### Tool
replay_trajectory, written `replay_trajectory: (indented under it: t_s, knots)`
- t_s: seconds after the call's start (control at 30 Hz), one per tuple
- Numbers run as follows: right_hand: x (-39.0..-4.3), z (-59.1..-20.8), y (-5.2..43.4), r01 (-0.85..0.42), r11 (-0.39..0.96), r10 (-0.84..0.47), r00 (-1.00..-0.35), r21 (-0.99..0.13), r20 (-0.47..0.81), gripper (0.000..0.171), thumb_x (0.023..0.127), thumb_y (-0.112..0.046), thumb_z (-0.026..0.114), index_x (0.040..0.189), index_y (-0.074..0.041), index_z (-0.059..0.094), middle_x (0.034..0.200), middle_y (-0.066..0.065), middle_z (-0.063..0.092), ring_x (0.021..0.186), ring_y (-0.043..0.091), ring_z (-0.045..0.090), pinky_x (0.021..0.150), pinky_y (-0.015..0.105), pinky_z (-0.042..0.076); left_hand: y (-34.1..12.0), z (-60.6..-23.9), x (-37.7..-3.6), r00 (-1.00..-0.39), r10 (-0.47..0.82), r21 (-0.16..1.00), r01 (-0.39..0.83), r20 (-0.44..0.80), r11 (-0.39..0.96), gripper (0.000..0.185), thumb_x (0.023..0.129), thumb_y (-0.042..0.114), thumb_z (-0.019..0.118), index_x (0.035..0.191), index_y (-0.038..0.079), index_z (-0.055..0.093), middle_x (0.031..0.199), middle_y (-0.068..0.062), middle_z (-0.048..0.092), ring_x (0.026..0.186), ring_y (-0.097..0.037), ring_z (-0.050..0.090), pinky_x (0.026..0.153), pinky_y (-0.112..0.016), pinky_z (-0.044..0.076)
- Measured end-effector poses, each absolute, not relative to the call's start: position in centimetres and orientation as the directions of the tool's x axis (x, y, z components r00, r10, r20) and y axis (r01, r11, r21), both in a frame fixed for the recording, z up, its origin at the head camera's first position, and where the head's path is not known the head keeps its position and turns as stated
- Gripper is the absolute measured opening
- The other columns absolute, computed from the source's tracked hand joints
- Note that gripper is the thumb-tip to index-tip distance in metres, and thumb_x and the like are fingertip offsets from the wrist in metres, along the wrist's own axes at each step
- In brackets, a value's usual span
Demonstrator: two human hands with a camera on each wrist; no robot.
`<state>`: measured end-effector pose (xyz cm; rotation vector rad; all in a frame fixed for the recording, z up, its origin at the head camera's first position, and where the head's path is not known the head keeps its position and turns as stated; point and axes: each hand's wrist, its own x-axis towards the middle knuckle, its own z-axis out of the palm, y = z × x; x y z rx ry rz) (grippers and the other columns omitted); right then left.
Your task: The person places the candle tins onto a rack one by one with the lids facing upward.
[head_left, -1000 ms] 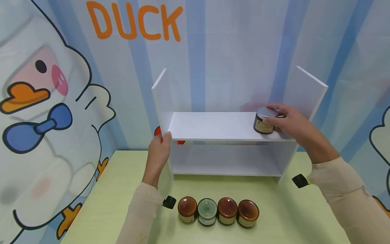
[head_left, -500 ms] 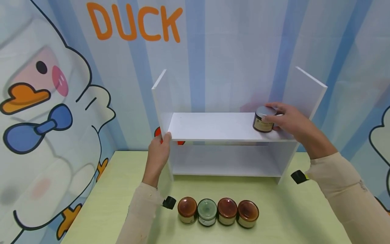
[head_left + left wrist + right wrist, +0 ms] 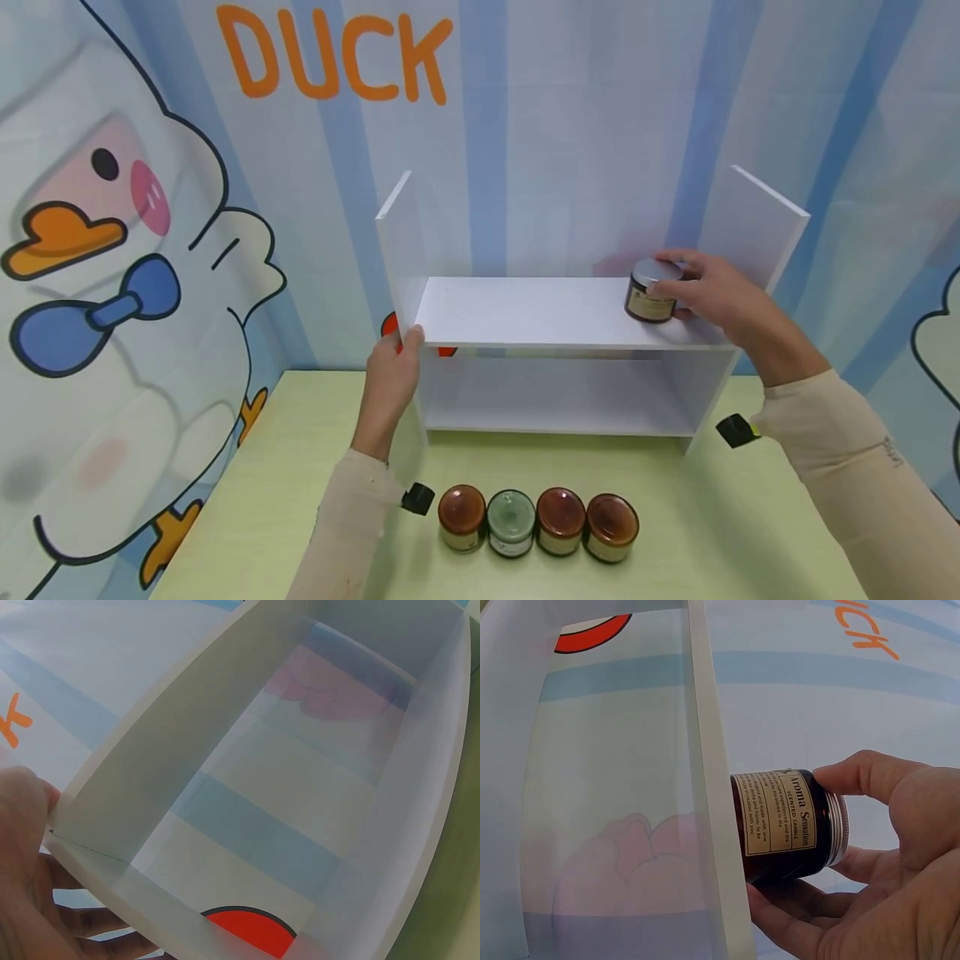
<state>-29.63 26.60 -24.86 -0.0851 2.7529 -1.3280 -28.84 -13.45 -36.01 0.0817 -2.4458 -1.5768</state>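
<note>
On the right of the upper board of a white shelf unit (image 3: 517,310) is a dark scented candle jar (image 3: 651,302) with a silver lid and a tan label. My right hand (image 3: 716,298) grips this jar from its right side, thumb in front and fingers behind. The right wrist view shows the label of the candle jar (image 3: 780,817) reading "Aroma Sensation". My left hand (image 3: 392,379) holds the shelf's left side panel at the level of the upper board, thumb on the front edge. In the left wrist view, the fingers (image 3: 97,922) wrap behind that panel.
A row of jars stands on the pale green table (image 3: 315,467) before the shelf: a brown jar (image 3: 462,517), a green jar (image 3: 512,522) and two more brown ones (image 3: 560,520). A striped duck-print backdrop (image 3: 570,125) hangs behind. The right side panel (image 3: 753,221) rises close beside my right hand.
The candle jar and my right hand have shifted very slightly back on the upper board. My left hand keeps its hold on the panel, and the row of jars stays put.
</note>
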Motion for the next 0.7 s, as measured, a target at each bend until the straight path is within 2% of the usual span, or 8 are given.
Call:
replay_trajectory:
  t_s: [0.27, 0.53, 0.7]
  knots:
    - [-29.92, -24.80, 26.62, -0.011, 0.622, -0.084, -0.995, -0.783, -0.052, 0.074, 0.101, -0.035, 0.060, 0.163, -0.019, 0.022, 0.161, 0.026, 0.026, 0.139, 0.040, 0.038, 0.107, 0.052, 0.041, -13.45, -36.00, -28.91, -0.975, -0.177, 0.910, 0.052, 0.135, 0.412, 0.058, 0.104, 0.048, 0.040, 0.137, 0.004, 0.058, 0.131, -0.013, 0.061, 0.106, -0.033, 0.055, 0.092, -0.052, 0.046]
    - [-30.02, -24.81, 26.60, -0.017, 0.616, -0.087, -0.995, -0.787, -0.047, 0.075, 0.102, -0.035, 0.059, 0.164, -0.019, 0.020, 0.163, 0.026, 0.024, 0.141, 0.039, 0.037, 0.107, 0.052, 0.040, -13.45, -36.03, -28.96, -0.973, -0.183, 0.908, 0.056, 0.144, 0.416, 0.056, 0.104, 0.048, 0.039, 0.133, 0.005, 0.059, 0.121, -0.013, 0.063, 0.098, -0.032, 0.054, 0.083, -0.047, 0.043]
    - [-30.11, -24.86, 26.60, -0.013, 0.609, -0.086, -0.995, -0.793, -0.051, 0.074, 0.102, -0.035, 0.058, 0.164, -0.019, 0.019, 0.163, 0.025, 0.023, 0.141, 0.039, 0.036, 0.107, 0.052, 0.040, -13.52, -36.06, -28.98, -0.974, -0.177, 0.909, 0.058, 0.143, 0.413, 0.055, 0.105, 0.049, 0.040, 0.131, 0.005, 0.060, 0.124, -0.013, 0.064, 0.099, -0.031, 0.053, 0.084, -0.048, 0.043]
